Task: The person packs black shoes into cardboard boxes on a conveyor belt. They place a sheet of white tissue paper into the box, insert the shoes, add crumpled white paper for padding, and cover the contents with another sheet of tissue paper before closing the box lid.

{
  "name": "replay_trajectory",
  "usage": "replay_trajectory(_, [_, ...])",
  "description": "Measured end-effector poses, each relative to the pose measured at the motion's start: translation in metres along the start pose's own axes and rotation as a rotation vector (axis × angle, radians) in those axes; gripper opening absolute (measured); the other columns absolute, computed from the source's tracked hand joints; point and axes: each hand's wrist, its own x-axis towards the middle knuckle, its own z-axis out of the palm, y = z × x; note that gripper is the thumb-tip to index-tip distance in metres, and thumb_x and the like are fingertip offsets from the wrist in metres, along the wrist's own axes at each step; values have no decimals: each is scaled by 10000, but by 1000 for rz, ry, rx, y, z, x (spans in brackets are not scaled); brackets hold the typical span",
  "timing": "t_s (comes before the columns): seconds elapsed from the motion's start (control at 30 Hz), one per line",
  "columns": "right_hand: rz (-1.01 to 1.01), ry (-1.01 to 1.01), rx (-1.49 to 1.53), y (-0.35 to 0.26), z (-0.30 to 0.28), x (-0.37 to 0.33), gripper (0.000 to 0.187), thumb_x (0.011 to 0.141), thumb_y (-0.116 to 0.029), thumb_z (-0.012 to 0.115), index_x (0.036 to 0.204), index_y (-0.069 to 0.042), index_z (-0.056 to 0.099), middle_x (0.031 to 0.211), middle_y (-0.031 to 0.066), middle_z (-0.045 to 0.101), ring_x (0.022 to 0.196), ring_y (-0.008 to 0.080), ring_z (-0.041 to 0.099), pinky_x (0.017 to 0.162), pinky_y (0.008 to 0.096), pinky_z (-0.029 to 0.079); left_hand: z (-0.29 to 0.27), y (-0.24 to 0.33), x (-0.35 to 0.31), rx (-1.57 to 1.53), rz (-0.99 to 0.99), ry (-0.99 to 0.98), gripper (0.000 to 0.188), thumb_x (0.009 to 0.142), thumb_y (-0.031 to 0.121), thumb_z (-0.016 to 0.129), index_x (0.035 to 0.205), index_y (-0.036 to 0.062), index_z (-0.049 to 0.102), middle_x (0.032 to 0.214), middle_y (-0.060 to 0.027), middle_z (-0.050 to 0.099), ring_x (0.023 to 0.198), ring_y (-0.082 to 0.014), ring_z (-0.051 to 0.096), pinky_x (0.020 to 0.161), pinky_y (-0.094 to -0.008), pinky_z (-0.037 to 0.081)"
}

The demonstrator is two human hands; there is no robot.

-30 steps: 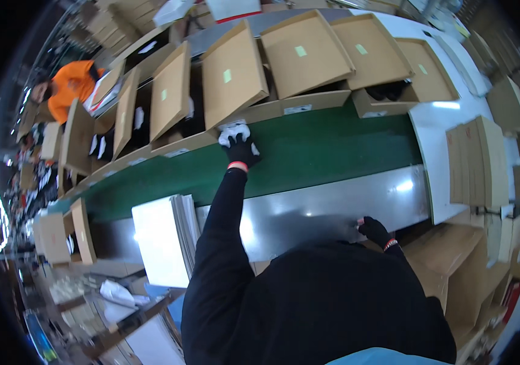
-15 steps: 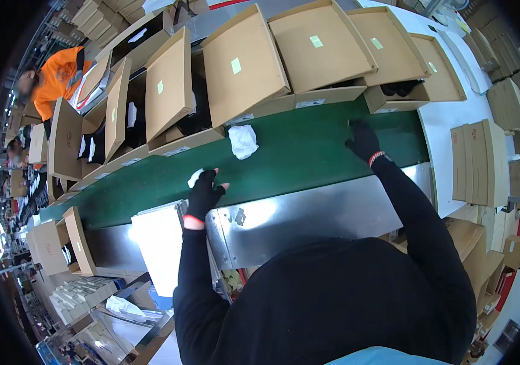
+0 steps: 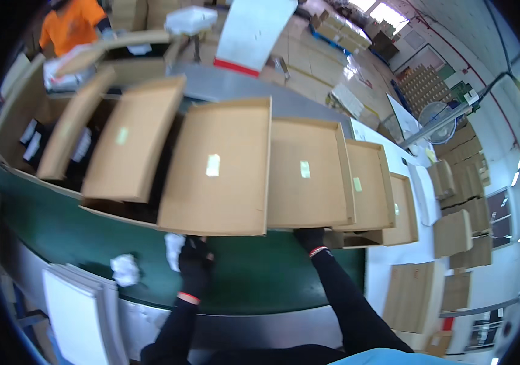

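Both hands have come up to the front edge of the box row since half a second ago — the left hand (image 3: pixel 196 269) was down by the white stack (image 3: pixel 72 316), the right hand (image 3: pixel 310 238) over bare belt. From my seat the view has tipped up too, so the cardboard lids (image 3: pixel 217 194) now fill the middle. They slant across the open boxes (image 3: pixel 121 211), probably because the boxes sit too close together to lay lids flat. One crumpled white paper (image 3: pixel 173 252) is right against the left hand's outer side; I can't tell whether the fingers grip it. Right fingers are hidden beneath a lid's edge (cannot tell if they're spread or closed), and that arm reaches long, I'd judge, because the box stands across the green belt (image 3: pixel 254 286). A second paper wad (image 3: pixel 125 270) lies alone near the stack — earlier, a white scrap showed at the left hand there.
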Motion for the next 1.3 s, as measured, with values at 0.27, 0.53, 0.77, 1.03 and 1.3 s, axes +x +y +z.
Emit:
replay_trajectory(0.27, [-72,283,103,37,78,-30,531,886,-393,539,1313,-85,473,1308,175,496,1239,367,441,1036,506,328,-43,-62,-15,346,-417,-198,158,860,88,496,954,2,590,897,-170,591,862,-338,546,747,-439,397])
replay_trajectory(0.53, [-72,281,181,40,74,-35,492,894,-369,534,1291,-80,499,1292,178,510,1230,362,453,1028,505,344,-27,23,-68,-342,-392,-507,231,831,171,587,1038,79,629,1062,-128,617,993,-315,580,831,-432,454])
replay_trajectory(0.77, [-84,293,204,44,76,-38,485,901,-372,518,1286,-77,505,1295,182,507,1234,360,450,1030,504,342,-3,60,-83,-312,75,-593,271,738,150,660,1005,107,652,979,-105,641,925,-289,609,769,-407,481])
replay_trajectory(1.03, [-318,480,-129,35,34,-21,404,859,-317,558,1189,-85,586,1183,182,576,1130,357,527,960,509,398,11,52,-141,-298,21,-649,218,837,180,579,1041,116,625,976,-93,618,931,-303,576,787,-417,451])
replay_trajectory(1.3, [-442,211,51,47,-101,-86,330,543,-303,812,711,-63,661,733,159,613,729,343,608,678,467,474,10,53,-152,-305,12,-204,292,869,132,527,1153,99,591,1104,-139,620,1033,-323,587,878,-419,468])
